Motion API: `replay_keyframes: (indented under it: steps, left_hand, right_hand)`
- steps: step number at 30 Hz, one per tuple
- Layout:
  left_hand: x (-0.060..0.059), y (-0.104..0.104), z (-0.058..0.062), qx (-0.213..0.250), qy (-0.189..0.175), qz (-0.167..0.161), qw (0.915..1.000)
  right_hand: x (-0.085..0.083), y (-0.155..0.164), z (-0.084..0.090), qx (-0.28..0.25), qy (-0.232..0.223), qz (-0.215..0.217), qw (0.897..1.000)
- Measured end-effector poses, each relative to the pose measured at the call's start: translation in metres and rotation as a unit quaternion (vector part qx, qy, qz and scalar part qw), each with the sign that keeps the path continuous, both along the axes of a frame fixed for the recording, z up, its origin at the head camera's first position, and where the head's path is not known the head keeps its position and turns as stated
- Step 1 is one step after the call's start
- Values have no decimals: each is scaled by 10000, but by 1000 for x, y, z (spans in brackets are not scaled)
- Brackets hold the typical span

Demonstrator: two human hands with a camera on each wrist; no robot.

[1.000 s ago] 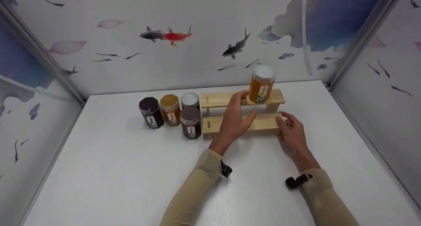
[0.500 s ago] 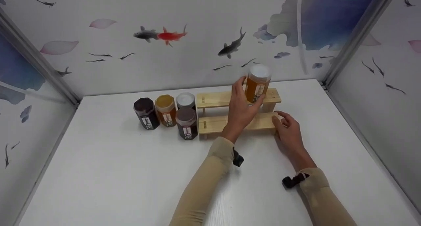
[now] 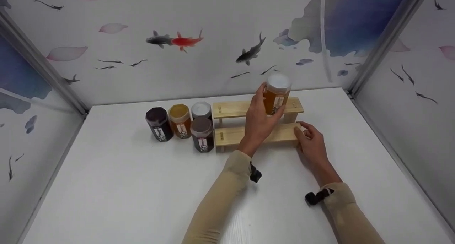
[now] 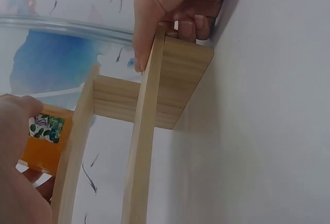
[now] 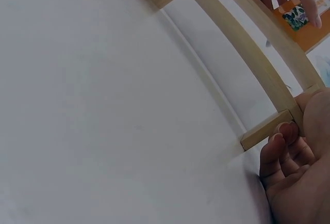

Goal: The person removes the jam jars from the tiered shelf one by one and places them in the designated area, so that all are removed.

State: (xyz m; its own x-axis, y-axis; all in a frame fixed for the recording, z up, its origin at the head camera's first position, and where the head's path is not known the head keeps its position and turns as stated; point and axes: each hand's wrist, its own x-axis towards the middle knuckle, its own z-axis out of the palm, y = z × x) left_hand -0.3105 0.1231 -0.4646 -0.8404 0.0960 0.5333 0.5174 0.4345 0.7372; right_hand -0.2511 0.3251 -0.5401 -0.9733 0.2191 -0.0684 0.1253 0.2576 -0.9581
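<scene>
An amber jar (image 3: pixel 275 99) of honey-like content with a white lid stands upright at the upper board of a two-step wooden rack (image 3: pixel 231 109). My left hand (image 3: pixel 258 121) holds this jar from its left side, thumb in front and fingers behind. In the left wrist view the jar's orange side (image 4: pixel 46 141) and green label show against the upper board. My right hand (image 3: pixel 312 142) pinches the right end of the lower board; its thumb lies on top, and the right wrist view shows curled fingers (image 5: pixel 273 154) at the end support.
Left of the rack stand a dark jar (image 3: pixel 159 125), a yellow-lidded amber jar (image 3: pixel 180 121), a white-lidded jar (image 3: pixel 202 109) partly hidden, and another dark jar (image 3: pixel 202 135) close to the rack. A printed wall rises behind the white table (image 3: pixel 142 194).
My left hand has moved up and right from beside the amber jar and has taken hold of it. The jar has shifted slightly left. My right hand stays on the rack's end.
</scene>
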Motion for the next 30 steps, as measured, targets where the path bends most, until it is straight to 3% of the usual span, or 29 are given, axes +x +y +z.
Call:
replay_keyframes:
  steps: [6, 13, 16, 23, 30]
  left_hand:
    - [10, -21, 0, -90, 182, 73, 9998]
    - [24, -55, 3, -521, 367, 168, 9978]
    - [27, -71, 2, -397, 387, -1, 9985]
    - [30, -106, -9, 38, 312, -67, 9995]
    - [29, -135, -3, 215, 324, -121, 9992]
  right_hand:
    - [0, -1, 0, -136, 254, -67, 9996]
    - [1, -2, -1, -241, 100, -54, 9996]
    - [1, -2, -1, -223, 79, -47, 9997]
    - [-1, -1, -3, 108, 34, -55, 9999]
    - [-4, 1, -6, 202, 82, -63, 9997]
